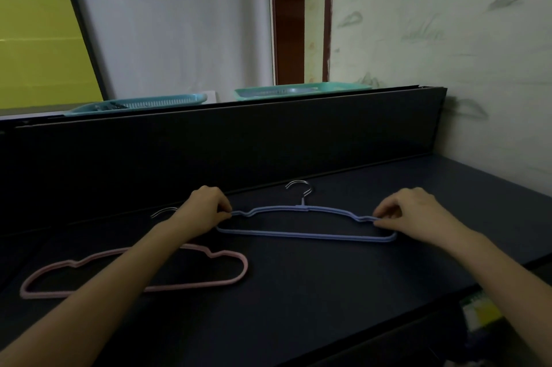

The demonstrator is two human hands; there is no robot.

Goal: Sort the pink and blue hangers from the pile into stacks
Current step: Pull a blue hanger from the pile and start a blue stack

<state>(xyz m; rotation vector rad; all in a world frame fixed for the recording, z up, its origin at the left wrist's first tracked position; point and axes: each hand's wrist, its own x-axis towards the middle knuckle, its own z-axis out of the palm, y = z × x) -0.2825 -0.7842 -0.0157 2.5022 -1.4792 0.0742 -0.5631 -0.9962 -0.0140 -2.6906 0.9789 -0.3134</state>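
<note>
Blue hangers, at least two lying one on another, rest on the dark table right of centre, their metal hook pointing toward the back panel. My left hand pinches their left shoulder. At the right shoulder my right hand pinches the same stack. A pink hanger stack lies at the front left under my left forearm, which hides its middle; its hook shows just left of my left hand.
A dark upright panel closes the back of the table. Behind it lie two teal trays. The wall stands close on the right. The table's front edge drops off at the lower right.
</note>
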